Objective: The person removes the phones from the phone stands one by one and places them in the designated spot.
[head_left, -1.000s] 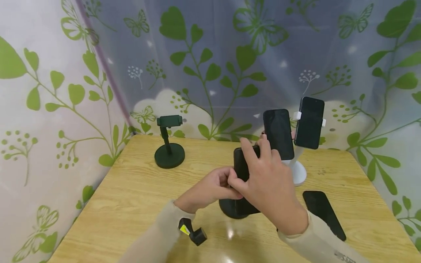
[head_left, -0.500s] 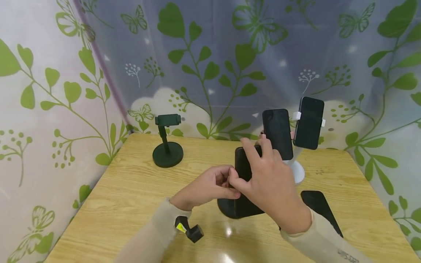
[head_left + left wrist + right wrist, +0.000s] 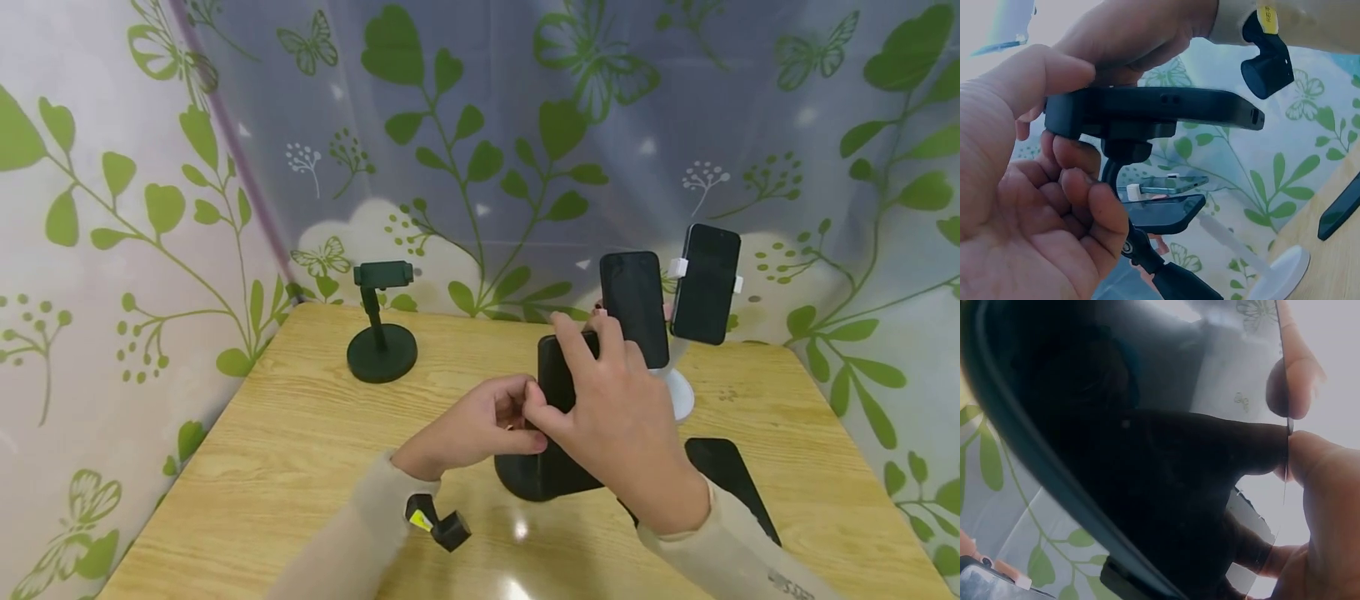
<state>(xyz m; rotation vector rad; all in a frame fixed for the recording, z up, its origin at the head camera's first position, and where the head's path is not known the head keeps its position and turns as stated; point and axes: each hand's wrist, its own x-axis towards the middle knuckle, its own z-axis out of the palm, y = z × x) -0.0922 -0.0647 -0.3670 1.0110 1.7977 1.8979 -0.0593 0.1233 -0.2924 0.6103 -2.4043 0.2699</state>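
Observation:
A black smartphone (image 3: 557, 379) sits in the clamp of a black phone stand, whose round base (image 3: 519, 479) is on the table. In the left wrist view the phone (image 3: 1210, 106) lies above the stand's clamp head (image 3: 1127, 149). My left hand (image 3: 472, 423) pinches the clamp's end block (image 3: 1063, 117), thumb above and curled fingers below. My right hand (image 3: 618, 417) spans the phone from the other side and grips it by its edges. In the right wrist view the phone's dark glossy screen (image 3: 1116, 450) fills most of the picture, fingertips at its edge.
A dark green phone stand (image 3: 382, 350) stands at the back left. At the back right, two phones (image 3: 636, 308) (image 3: 707, 283) are held up in stands, one with a white base (image 3: 680, 396). Another phone (image 3: 731, 483) lies flat on the wooden table (image 3: 300, 467).
The head view has shifted slightly. Both hands keep nearly the same hold on the phone and the clamp.

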